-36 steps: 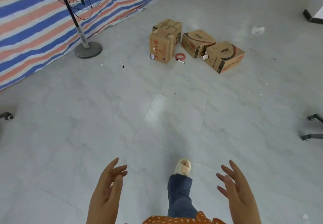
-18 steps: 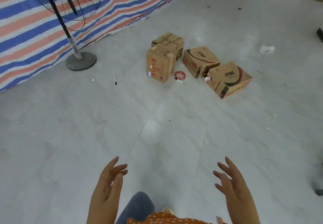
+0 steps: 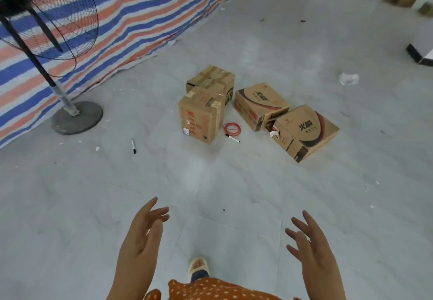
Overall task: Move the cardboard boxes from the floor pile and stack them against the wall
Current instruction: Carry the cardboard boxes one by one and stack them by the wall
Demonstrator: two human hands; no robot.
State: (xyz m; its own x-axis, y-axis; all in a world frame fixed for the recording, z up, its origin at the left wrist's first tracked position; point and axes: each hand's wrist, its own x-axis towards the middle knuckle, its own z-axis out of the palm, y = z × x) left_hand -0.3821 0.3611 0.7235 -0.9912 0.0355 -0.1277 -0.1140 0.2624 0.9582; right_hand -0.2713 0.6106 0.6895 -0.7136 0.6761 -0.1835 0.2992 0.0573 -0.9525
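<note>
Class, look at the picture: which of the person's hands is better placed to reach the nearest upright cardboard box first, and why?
Left, though narrowly. The left hand lies more nearly below the upright box; the right hand sits further to the side. Both are open and empty, well short of it.

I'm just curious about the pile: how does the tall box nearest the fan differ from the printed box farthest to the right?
The tall box stands upright, plain brown with red writing and tape on top. The printed box is lower and wider, carries a dark and red curved design, and sits skewed with a torn corner. Both are cardboard, closed, resting on the floor.
</note>
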